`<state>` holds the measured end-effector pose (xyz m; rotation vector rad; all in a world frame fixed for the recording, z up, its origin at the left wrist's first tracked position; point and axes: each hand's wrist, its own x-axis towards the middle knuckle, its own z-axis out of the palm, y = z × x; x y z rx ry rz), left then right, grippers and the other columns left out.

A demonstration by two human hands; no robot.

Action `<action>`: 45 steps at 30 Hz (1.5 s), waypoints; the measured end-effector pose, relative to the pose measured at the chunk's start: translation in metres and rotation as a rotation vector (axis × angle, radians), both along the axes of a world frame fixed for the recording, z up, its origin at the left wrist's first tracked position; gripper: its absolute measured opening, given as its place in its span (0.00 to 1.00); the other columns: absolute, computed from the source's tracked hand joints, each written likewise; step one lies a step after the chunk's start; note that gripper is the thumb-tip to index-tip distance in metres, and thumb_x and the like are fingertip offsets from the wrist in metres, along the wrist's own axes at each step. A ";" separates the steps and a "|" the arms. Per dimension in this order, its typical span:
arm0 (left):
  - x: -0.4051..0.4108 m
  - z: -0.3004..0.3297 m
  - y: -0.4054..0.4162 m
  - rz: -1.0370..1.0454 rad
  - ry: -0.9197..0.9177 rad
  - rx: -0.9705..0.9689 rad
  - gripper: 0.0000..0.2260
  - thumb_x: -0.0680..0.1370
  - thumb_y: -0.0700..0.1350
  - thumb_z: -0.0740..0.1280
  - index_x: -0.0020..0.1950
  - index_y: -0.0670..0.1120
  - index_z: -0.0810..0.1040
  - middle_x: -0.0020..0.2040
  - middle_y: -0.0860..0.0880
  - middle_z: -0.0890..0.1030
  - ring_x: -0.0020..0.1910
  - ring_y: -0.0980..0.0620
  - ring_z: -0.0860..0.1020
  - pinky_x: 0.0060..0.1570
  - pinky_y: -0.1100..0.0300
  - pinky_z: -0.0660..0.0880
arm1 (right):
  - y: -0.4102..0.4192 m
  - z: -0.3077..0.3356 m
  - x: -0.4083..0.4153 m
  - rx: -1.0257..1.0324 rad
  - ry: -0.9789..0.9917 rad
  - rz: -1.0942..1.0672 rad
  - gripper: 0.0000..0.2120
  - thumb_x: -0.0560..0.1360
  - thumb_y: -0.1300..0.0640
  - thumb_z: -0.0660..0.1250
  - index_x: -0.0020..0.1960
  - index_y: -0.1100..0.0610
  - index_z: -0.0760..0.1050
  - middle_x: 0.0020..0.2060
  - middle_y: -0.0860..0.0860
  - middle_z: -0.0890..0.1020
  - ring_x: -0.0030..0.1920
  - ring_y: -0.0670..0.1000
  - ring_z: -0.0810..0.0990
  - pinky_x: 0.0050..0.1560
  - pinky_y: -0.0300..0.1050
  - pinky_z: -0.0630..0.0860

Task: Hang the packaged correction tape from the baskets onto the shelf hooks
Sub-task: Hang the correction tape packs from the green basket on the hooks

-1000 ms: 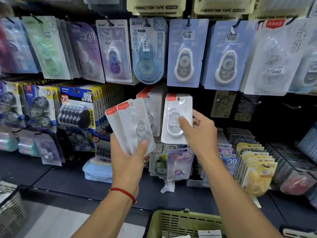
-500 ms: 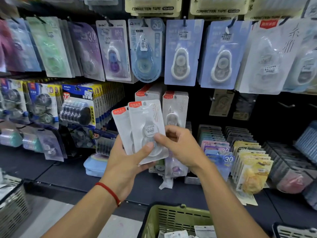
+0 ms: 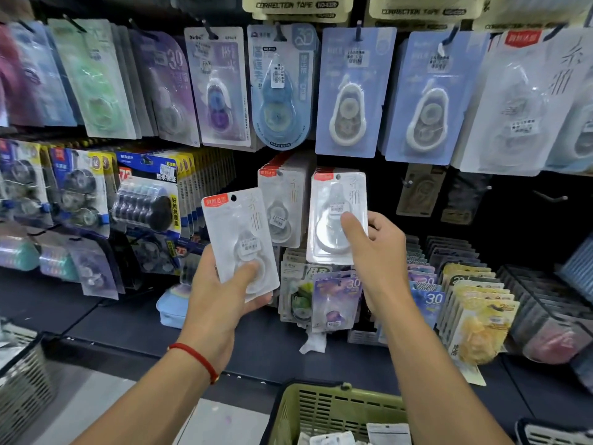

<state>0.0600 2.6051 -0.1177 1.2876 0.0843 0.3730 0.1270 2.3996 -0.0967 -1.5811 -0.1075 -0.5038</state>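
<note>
Your right hand (image 3: 375, 248) pinches a pack (image 3: 337, 216) at the hook's front; line its hole up and slide it back squarely. Your left hand (image 3: 224, 284) grips the spare pack (image 3: 239, 239) left of that hook.

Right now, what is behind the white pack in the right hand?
Behind the white pack pinched by the right hand hang more packs with the same red corner label, stacked in one row. The hook carrying them, and how many there are, is covered.
</note>
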 end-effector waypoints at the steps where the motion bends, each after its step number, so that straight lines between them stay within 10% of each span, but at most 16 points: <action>1: 0.001 0.000 -0.002 0.007 -0.008 0.007 0.19 0.81 0.35 0.70 0.63 0.58 0.79 0.54 0.58 0.87 0.51 0.52 0.87 0.42 0.50 0.86 | 0.001 0.002 0.000 0.006 -0.002 0.000 0.05 0.81 0.48 0.71 0.54 0.48 0.81 0.43 0.41 0.88 0.44 0.44 0.87 0.45 0.47 0.83; 11: 0.002 0.003 -0.009 0.029 -0.075 0.016 0.18 0.81 0.35 0.68 0.57 0.60 0.79 0.52 0.60 0.86 0.49 0.56 0.87 0.38 0.57 0.84 | 0.003 -0.006 0.010 -0.160 0.058 -0.090 0.13 0.79 0.41 0.70 0.58 0.46 0.79 0.45 0.40 0.86 0.44 0.35 0.84 0.39 0.36 0.76; 15: 0.002 -0.001 -0.009 0.057 -0.079 0.018 0.19 0.81 0.34 0.67 0.55 0.61 0.78 0.48 0.63 0.85 0.48 0.57 0.86 0.39 0.59 0.84 | -0.002 -0.029 0.014 -0.647 0.041 -0.340 0.36 0.79 0.46 0.73 0.80 0.57 0.63 0.72 0.55 0.71 0.70 0.54 0.71 0.64 0.44 0.70; 19: 0.007 -0.007 -0.017 0.068 -0.079 0.073 0.17 0.81 0.36 0.67 0.58 0.60 0.77 0.48 0.64 0.85 0.48 0.58 0.85 0.42 0.56 0.85 | 0.001 -0.042 0.029 -1.146 -0.430 -0.376 0.31 0.77 0.53 0.74 0.77 0.55 0.68 0.75 0.55 0.70 0.72 0.59 0.70 0.67 0.56 0.73; 30: 0.022 -0.024 -0.039 0.088 -0.040 0.098 0.17 0.80 0.42 0.69 0.54 0.67 0.73 0.50 0.66 0.82 0.50 0.55 0.84 0.54 0.38 0.83 | -0.004 -0.026 0.139 -1.537 -0.002 -0.346 0.38 0.78 0.54 0.67 0.84 0.51 0.56 0.86 0.52 0.48 0.84 0.58 0.53 0.77 0.64 0.63; 36: 0.029 -0.029 -0.054 0.032 -0.028 0.069 0.18 0.81 0.41 0.68 0.57 0.66 0.74 0.52 0.64 0.83 0.48 0.56 0.85 0.47 0.41 0.85 | -0.002 -0.016 0.155 -1.426 0.048 -0.261 0.32 0.77 0.60 0.68 0.80 0.52 0.65 0.84 0.52 0.55 0.78 0.59 0.64 0.71 0.62 0.71; 39: 0.030 -0.025 -0.059 -0.019 -0.049 0.038 0.19 0.81 0.40 0.64 0.56 0.66 0.76 0.52 0.62 0.84 0.49 0.53 0.86 0.40 0.49 0.85 | -0.004 -0.019 0.122 -0.907 0.062 -0.194 0.16 0.81 0.58 0.64 0.66 0.55 0.82 0.62 0.53 0.84 0.61 0.57 0.83 0.58 0.51 0.80; 42: 0.030 -0.019 -0.060 -0.064 -0.050 -0.023 0.21 0.81 0.38 0.65 0.58 0.67 0.78 0.53 0.59 0.85 0.50 0.52 0.86 0.37 0.50 0.84 | -0.008 -0.021 0.062 -0.319 0.086 0.105 0.16 0.83 0.53 0.62 0.50 0.55 0.87 0.45 0.50 0.89 0.46 0.50 0.87 0.49 0.49 0.82; 45: 0.029 -0.013 -0.063 -0.134 -0.083 -0.020 0.21 0.83 0.37 0.66 0.66 0.63 0.78 0.55 0.55 0.87 0.54 0.47 0.87 0.44 0.41 0.85 | -0.009 -0.020 0.010 -0.207 0.084 0.326 0.12 0.82 0.51 0.67 0.53 0.57 0.84 0.48 0.54 0.88 0.48 0.50 0.87 0.49 0.45 0.82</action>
